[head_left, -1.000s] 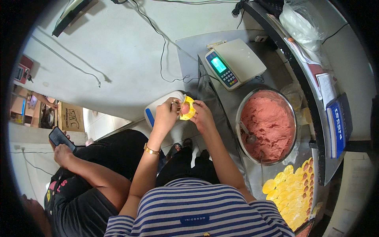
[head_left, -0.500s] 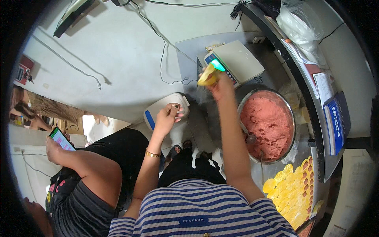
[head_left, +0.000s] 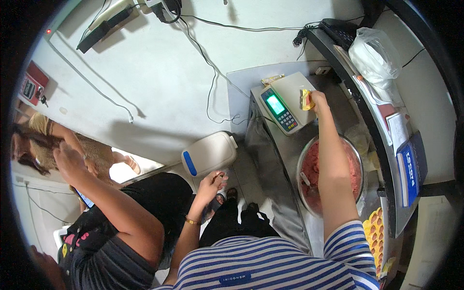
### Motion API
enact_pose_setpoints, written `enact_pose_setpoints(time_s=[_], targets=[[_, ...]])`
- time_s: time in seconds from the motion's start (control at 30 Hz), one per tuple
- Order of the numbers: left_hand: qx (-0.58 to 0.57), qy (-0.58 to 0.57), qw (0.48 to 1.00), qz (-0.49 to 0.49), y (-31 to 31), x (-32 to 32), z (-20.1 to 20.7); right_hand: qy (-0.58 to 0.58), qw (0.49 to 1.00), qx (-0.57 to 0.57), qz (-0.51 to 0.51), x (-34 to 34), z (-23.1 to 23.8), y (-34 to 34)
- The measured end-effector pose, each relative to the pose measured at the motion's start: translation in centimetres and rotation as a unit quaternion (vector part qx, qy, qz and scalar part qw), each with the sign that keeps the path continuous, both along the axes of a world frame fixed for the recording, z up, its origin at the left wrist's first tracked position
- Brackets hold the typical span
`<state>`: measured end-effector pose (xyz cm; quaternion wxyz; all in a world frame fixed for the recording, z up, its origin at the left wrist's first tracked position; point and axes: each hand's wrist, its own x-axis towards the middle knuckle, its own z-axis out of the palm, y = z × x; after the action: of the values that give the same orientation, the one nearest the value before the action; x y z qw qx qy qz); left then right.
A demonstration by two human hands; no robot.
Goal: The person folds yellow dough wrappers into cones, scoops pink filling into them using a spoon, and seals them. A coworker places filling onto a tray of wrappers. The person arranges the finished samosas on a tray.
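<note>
My right hand [head_left: 319, 100] reaches over a digital kitchen scale [head_left: 290, 89], its fingers closed on a folded yellow wrapper [head_left: 307, 99] with reddish patches. The scale's display glows green. Beneath my right forearm, a large metal bowl [head_left: 299, 181] holds pink minced meat [head_left: 354, 179]; a pale utensil handle [head_left: 305, 179] shows at its left side, and the arm covers the middle. My left hand [head_left: 212, 186] hangs near a white lidded bin [head_left: 212, 152], its fingers curled together; whether something small is between them I cannot make out.
Yellow pieces with reddish-brown spots [head_left: 373, 229] lie beyond my right elbow. A black shelf at right bears papers, a blue book [head_left: 410, 169] and a plastic bag [head_left: 374, 58]. Another person [head_left: 113, 212] sits close on my left. Cables hang along the white wall.
My right hand has carried the yellow wrapper rightward, from the scale's display side to its platform. The left hand has dropped lower. The seated person's hand has lifted off the phone.
</note>
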<state>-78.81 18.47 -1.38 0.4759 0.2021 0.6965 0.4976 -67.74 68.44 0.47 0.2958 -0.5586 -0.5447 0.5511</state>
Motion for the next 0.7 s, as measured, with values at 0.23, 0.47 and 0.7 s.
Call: enact_pose_setpoints(time_s=[0.23,0.47,0.7], targets=[[-0.03,0.03,0.998,0.043,-1.6,-0.7,-0.3,-0.411,0.892,0.181,0.047,-1.3,3.7,-1.7],[-0.025,0.108,0.992,0.052,-0.8,0.4,-0.4,-0.408,0.887,0.214,0.031,-0.6,7.5,-0.9],[-0.071,0.061,0.995,0.028,-0.3,0.7,-0.3,-0.343,0.918,0.168,0.107,0.8,4.5,2.4]])
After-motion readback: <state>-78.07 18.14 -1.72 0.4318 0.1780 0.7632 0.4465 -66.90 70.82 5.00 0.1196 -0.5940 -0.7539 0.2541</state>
